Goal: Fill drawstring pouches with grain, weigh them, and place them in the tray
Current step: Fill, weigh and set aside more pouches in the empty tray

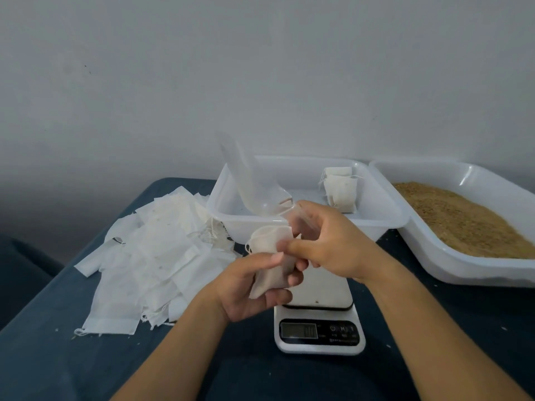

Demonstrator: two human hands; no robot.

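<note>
My left hand [249, 287] grips a small cream drawstring pouch [270, 256], held upright above the white digital scale [318, 328]. My right hand [324, 241] holds the handle of a clear plastic scoop [246, 180], whose bowl points up and away, and its fingers touch the pouch's mouth. Behind my hands stands a white tray [307, 221] with two filled pouches [340, 189] in its far right corner. To the right, a second white tray [474, 270] holds brown grain [454, 218].
A heap of flat empty pouches [156, 256] lies on the dark blue table [58, 357] to the left. A plain grey wall stands close behind the trays. The table's left edge drops away at the far left.
</note>
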